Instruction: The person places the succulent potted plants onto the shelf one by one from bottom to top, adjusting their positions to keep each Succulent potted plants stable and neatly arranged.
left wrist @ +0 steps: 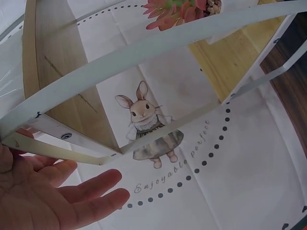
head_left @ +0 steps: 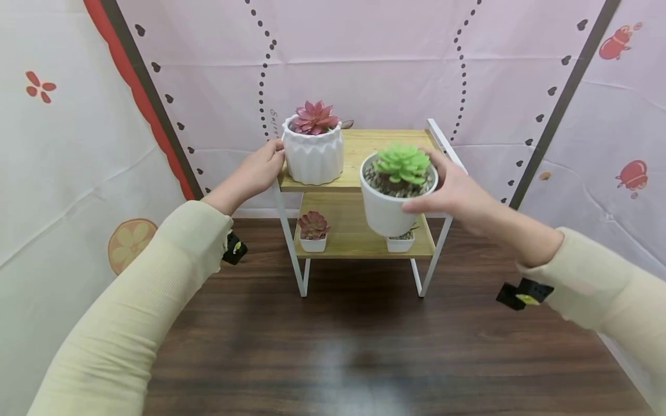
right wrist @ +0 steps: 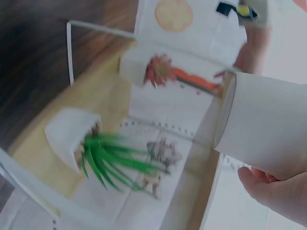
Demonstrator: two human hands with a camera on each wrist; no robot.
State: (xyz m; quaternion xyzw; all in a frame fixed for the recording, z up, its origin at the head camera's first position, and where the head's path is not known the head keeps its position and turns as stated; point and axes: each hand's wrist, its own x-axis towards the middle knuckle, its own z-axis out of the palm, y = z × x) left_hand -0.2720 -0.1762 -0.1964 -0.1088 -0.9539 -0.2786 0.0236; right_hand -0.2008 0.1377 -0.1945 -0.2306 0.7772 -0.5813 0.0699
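My right hand [head_left: 452, 188] grips a smooth white pot [head_left: 387, 211] holding a bright green succulent [head_left: 403, 162], raised in front of the shelf unit. Thumb and fingers lie around the pot's right side; the right wrist view shows its base. At the upper board's left end, my left hand [head_left: 262, 167] touches the edge beside a ribbed white pot [head_left: 314, 157] with a pink-red succulent [head_left: 314, 117]. In the left wrist view, the left fingers [left wrist: 96, 189] extend loosely beneath the metal frame [left wrist: 144, 52]; the thumb side is partly hidden.
A two-tier wooden shelf [head_left: 359, 150] with white metal legs stands before a printed cloth backdrop [head_left: 364, 34]. Its lower board [head_left: 351, 231] holds a small potted red succulent [head_left: 313, 228] at left and a spiky green plant [right wrist: 110, 158] at right. Dark wood flooring [head_left: 354, 346] lies in front.
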